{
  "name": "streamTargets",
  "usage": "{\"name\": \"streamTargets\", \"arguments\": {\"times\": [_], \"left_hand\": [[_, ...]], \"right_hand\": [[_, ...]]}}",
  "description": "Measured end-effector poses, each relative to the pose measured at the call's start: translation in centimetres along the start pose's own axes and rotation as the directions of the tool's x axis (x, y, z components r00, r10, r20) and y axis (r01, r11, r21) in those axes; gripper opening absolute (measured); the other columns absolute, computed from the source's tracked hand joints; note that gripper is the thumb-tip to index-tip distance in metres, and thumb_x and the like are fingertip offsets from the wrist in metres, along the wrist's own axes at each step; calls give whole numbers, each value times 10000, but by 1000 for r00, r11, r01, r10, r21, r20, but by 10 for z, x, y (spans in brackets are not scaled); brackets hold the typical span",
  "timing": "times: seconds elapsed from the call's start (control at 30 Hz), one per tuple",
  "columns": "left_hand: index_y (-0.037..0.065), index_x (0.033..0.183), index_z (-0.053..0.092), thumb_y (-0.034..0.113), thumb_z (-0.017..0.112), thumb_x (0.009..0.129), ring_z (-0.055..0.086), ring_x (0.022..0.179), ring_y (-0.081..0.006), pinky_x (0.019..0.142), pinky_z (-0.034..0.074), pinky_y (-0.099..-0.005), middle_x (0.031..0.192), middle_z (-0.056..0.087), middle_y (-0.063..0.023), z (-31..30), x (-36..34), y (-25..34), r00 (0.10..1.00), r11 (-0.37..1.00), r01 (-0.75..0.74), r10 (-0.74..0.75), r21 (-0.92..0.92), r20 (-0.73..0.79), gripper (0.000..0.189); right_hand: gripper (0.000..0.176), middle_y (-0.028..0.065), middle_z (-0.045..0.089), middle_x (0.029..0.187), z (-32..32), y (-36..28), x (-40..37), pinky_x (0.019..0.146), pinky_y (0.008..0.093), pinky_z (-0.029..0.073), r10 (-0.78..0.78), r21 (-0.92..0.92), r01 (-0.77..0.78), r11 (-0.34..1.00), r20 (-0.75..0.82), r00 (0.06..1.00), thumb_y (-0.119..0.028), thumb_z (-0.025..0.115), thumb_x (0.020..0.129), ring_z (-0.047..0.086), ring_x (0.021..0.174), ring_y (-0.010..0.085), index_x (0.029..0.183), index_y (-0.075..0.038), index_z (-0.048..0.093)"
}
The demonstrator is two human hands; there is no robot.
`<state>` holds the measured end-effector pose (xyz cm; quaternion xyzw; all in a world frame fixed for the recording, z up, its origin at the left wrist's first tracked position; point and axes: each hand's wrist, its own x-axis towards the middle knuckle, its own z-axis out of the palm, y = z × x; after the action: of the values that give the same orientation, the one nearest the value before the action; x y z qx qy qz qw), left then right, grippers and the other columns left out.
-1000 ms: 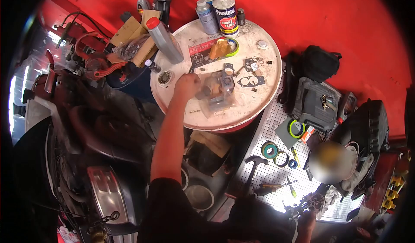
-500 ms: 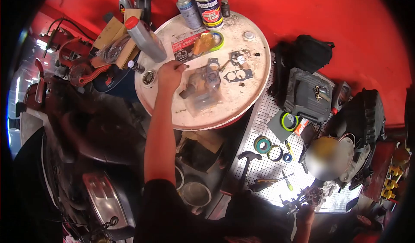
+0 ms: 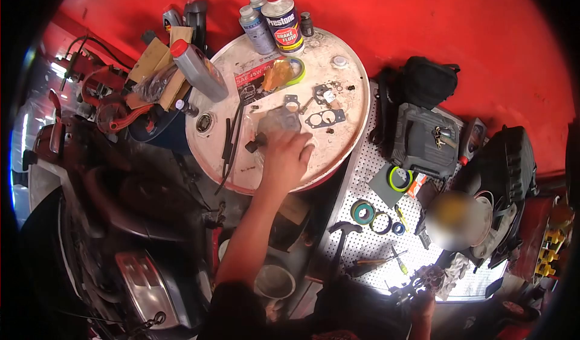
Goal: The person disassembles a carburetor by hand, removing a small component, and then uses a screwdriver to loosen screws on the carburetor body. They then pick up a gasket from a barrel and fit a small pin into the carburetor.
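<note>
My left hand [image 3: 286, 158] reaches palm down over the white drum top [image 3: 338, 149], fingers spread over a clear plastic bag [image 3: 273, 122] that it partly hides. A dark small fitting [image 3: 256, 142] lies beside the wrist side of the bag. Left of the hand are thin black hoses [image 3: 229, 140]. To its right lie a two-hole gasket [image 3: 325, 118] and other small parts. At the lower right, my right hand [image 3: 422, 304] is closed on an intricate metal part like a carburetor [image 3: 428, 278], under bright light.
A brake fluid can [image 3: 283, 25], bottles and a tape roll [image 3: 295, 71] stand on the drum's far side. On the perforated metal bench [image 3: 362, 186] are tape rolls, a hammer [image 3: 343, 234], screwdrivers and a black case [image 3: 423, 140]. A motorcycle [image 3: 139, 219] stands at the left.
My left hand has moved right and nearer from beside the grey bottle to the plastic bag, uncovering the black hoses. A small dark piece it pinched is no longer between its fingers. My right hand keeps its hold.
</note>
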<state>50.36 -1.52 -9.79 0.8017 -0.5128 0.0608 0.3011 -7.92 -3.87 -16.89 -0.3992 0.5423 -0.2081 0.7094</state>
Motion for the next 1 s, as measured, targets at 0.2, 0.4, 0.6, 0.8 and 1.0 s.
{"name": "streamTargets", "arguments": {"times": [0.2,0.4,0.6,0.8,1.0], "left_hand": [[36,1054,677,232,744,822,597,1059,-356,956,468,-458,1053,677,-167,14,46,-2,964,974,95,-141,208,223,311],[26,1144,630,267,783,786,587,1114,-362,1021,442,-452,1151,651,-195,-5,27,14,853,906,201,-349,373,387,458],[52,1093,628,134,731,787,603,1037,-359,897,501,-457,1095,648,-188,0,-12,-14,931,898,204,-301,389,206,333],[66,957,649,85,674,812,628,883,-383,768,517,-477,888,666,-166,-11,-19,-34,944,913,296,-324,280,58,148],[52,914,647,79,669,802,642,867,-407,772,526,-493,856,668,-212,-17,-18,-53,914,895,402,-404,192,-33,117]], "right_hand": [[548,150,589,1348,15,-13,-4,1061,372,456,2,343,3,939,-14,1000,-128,715,890,577,1224,220,1375,30,514],[417,127,589,1390,-28,19,4,1036,342,472,-281,-598,244,763,33,959,-57,677,895,574,1253,189,1292,42,593],[515,125,608,1333,-5,2,5,988,330,504,39,269,-11,963,-97,994,13,712,844,593,1202,184,1331,38,549],[449,119,586,1259,-18,23,18,916,409,560,-49,59,52,997,-49,998,-175,502,974,607,1127,240,1403,-45,477],[629,120,574,1277,8,-6,10,971,401,520,77,311,-42,950,-103,992,-183,714,845,571,1166,220,1390,12,465]]}}
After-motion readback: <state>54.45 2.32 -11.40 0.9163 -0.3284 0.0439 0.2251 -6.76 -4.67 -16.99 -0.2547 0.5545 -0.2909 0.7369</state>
